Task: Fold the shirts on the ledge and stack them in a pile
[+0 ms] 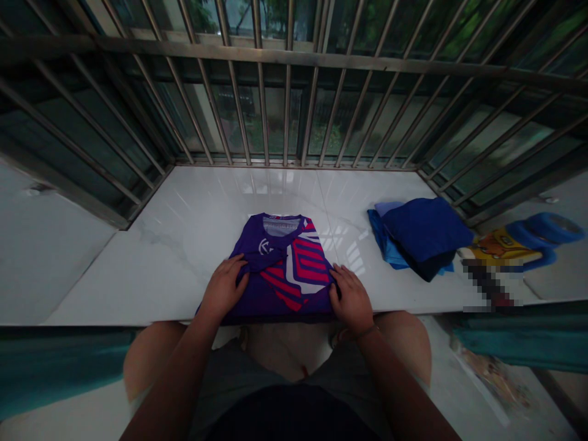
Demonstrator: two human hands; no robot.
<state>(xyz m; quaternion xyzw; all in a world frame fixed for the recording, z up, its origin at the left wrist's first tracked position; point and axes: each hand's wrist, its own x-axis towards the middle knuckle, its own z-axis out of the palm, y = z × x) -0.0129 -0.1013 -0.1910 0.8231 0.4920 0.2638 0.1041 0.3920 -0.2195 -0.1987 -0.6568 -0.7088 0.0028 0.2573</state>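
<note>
Purple jersey (280,263): laid flat and partly folded on the white marble sill (184,226), at its near edge, collar turned away from the person; pink and white stripes are shown on its right half
Left hand (223,290): placed on the near left part of the jersey; the fingers are curled and a bunch of the purple cloth is pinched between thumb and fingertips, so the grip is closed on the fabric
Right hand (351,297): set at the near right edge of the jersey; the fingers are bent down against the cloth edge, and the hem seems to be gripped, though the thumb is hidden and how firmly cannot be told
Wrist band (361,334): a thin band is worn on the right wrist
Position of hands: held well apart, one at each lower side of the jersey, with the striped panel between them
Folded blue clothes (422,236): stacked on the sill to the right of the jersey, apart from it; a dark blue piece is laid over a lighter blue one
Yellow and blue item (523,242): seen just beyond the blue stack at the right end of the sill; what it is cannot be told, and part of it is blurred out
Metal bars (287,110): a grille is fixed along the back and both sides of the sill, closing it in; greenery is seen through it
Knees: the person's bare knees are seen below the sill edge, under the hands
</note>
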